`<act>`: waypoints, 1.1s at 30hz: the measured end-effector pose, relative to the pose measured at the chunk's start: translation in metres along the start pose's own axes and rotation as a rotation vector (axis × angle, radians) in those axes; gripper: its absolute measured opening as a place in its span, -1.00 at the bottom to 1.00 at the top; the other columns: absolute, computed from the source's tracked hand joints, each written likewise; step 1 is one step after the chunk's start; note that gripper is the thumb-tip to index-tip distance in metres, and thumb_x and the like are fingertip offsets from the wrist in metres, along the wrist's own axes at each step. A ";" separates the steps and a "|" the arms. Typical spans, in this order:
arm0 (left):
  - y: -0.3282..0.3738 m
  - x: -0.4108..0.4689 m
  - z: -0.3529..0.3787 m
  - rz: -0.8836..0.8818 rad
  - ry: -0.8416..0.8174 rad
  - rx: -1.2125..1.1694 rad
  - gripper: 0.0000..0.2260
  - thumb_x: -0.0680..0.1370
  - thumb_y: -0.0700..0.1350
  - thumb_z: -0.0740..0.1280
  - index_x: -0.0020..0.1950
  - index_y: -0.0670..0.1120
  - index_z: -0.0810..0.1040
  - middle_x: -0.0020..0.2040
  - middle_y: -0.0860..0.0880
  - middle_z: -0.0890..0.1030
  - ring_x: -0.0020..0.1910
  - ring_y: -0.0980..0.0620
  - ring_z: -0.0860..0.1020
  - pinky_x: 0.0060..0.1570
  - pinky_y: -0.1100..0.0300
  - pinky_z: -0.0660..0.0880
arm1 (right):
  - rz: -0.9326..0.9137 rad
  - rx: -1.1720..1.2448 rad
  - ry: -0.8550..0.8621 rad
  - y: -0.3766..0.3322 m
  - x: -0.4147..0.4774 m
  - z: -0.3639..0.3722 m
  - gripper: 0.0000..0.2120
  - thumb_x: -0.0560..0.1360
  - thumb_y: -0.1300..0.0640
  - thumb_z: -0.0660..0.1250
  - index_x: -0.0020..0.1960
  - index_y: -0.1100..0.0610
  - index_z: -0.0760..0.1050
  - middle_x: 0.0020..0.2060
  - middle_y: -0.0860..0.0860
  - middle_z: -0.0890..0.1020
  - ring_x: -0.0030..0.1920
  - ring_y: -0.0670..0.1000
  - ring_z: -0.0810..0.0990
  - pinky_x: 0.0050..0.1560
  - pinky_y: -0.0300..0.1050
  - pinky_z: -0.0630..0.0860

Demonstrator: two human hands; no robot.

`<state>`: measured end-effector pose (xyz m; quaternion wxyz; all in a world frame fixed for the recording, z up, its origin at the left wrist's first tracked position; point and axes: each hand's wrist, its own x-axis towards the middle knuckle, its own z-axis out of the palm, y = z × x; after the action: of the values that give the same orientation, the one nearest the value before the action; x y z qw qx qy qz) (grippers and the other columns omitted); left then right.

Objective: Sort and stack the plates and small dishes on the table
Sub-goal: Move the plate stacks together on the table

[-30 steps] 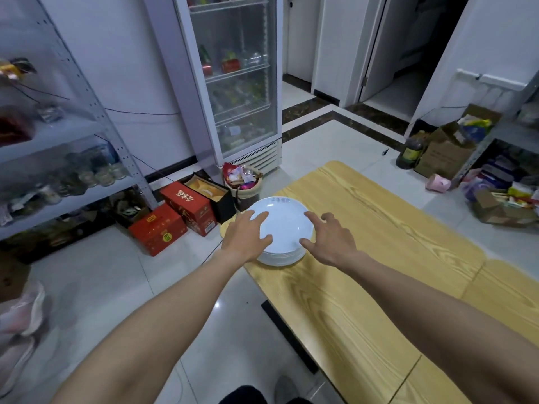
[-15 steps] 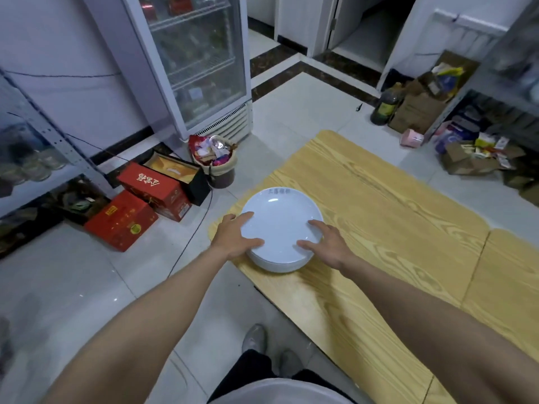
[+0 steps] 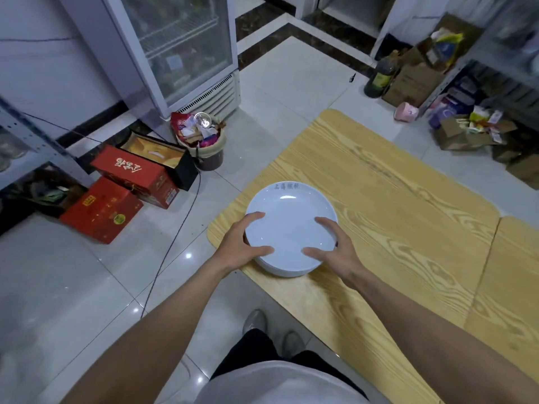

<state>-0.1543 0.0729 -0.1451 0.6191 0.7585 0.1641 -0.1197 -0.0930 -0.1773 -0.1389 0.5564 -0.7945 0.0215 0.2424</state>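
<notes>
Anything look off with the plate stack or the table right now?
Nothing damaged or spilled. The plate stack looks even, gripped at its sides by the left hand and right hand. Only oddity: it sits close to the corner edge of the table.

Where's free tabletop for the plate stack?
Bare wood runs from the plate stack to the far and right edges of the table, and onto the adjoining table. Crowded at the near-left corner, where left hand and right hand grip the stack.

The left hand (image 3: 241,246) and right hand (image 3: 338,253), earlier spread above, now grip the plate stack (image 3: 288,215) by its sides.
</notes>
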 end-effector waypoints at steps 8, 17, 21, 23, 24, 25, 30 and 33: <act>0.002 0.003 -0.002 0.049 -0.006 0.016 -0.41 0.24 -0.07 0.62 0.16 0.29 0.49 0.31 0.11 0.42 0.27 0.04 0.43 0.17 0.10 0.53 | -0.045 0.039 0.075 0.002 -0.007 0.002 -0.32 0.18 0.16 0.70 0.23 -0.11 0.56 0.27 -0.11 0.50 0.28 -0.01 0.48 0.24 0.01 0.55; 0.023 0.000 0.017 0.127 -0.085 0.055 -0.43 0.28 -0.13 0.63 0.19 0.22 0.53 0.32 0.04 0.44 0.26 0.09 0.45 0.11 0.24 0.49 | -0.057 0.054 0.192 -0.003 -0.038 -0.022 -0.34 0.17 0.16 0.71 0.21 -0.09 0.57 0.27 -0.11 0.51 0.29 -0.03 0.47 0.26 -0.06 0.50; 0.045 -0.005 0.034 0.152 -0.143 0.047 -0.42 0.22 -0.06 0.62 0.19 0.18 0.55 0.31 0.03 0.46 0.26 0.05 0.45 0.16 0.12 0.51 | -0.057 0.079 0.255 -0.004 -0.061 -0.042 -0.34 0.16 0.16 0.71 0.21 -0.08 0.59 0.27 -0.12 0.51 0.28 -0.04 0.48 0.25 -0.05 0.51; 0.057 -0.009 0.046 0.160 -0.173 0.043 -0.42 0.20 -0.04 0.62 0.18 0.18 0.55 0.31 0.03 0.46 0.23 0.04 0.48 0.14 0.07 0.55 | -0.066 0.089 0.295 -0.003 -0.075 -0.053 -0.34 0.16 0.16 0.71 0.20 -0.08 0.59 0.25 -0.15 0.52 0.27 -0.06 0.48 0.23 -0.08 0.51; 0.063 -0.012 0.054 0.168 -0.193 0.039 -0.42 0.20 -0.05 0.62 0.18 0.17 0.56 0.31 0.03 0.46 0.23 0.03 0.49 0.13 0.04 0.56 | -0.072 0.096 0.318 -0.002 -0.083 -0.060 -0.34 0.15 0.17 0.71 0.20 -0.09 0.59 0.24 -0.17 0.52 0.27 -0.07 0.48 0.22 -0.10 0.51; 0.068 -0.015 0.062 0.180 -0.216 0.039 -0.42 0.21 -0.08 0.63 0.18 0.15 0.56 0.32 0.03 0.46 0.22 0.00 0.50 0.13 -0.01 0.56 | -0.077 0.104 0.338 0.000 -0.092 -0.068 -0.35 0.16 0.17 0.71 0.19 -0.10 0.59 0.24 -0.17 0.52 0.27 -0.07 0.48 0.23 -0.10 0.51; 0.094 -0.039 0.119 0.229 -0.317 0.065 -0.43 0.20 -0.07 0.62 0.16 0.15 0.57 0.32 0.08 0.46 0.20 -0.02 0.52 0.08 -0.01 0.58 | -0.093 0.137 0.428 0.020 -0.149 -0.114 -0.35 0.17 0.16 0.70 0.21 -0.10 0.59 0.27 -0.15 0.51 0.27 -0.07 0.48 0.25 -0.03 0.52; 0.106 -0.060 0.167 0.274 -0.377 0.077 -0.45 0.22 -0.14 0.65 0.14 0.15 0.58 0.29 0.14 0.48 0.10 0.09 0.56 -0.07 0.20 0.57 | -0.093 0.158 0.489 0.041 -0.190 -0.150 -0.36 0.17 0.16 0.70 0.20 -0.11 0.59 0.25 -0.17 0.52 0.25 -0.09 0.49 0.22 -0.02 0.54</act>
<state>-0.1635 -0.1150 -0.0612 0.6200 0.7610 -0.0635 -0.1803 -0.2195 -0.3717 -0.0578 0.6054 -0.7838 0.1379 0.0149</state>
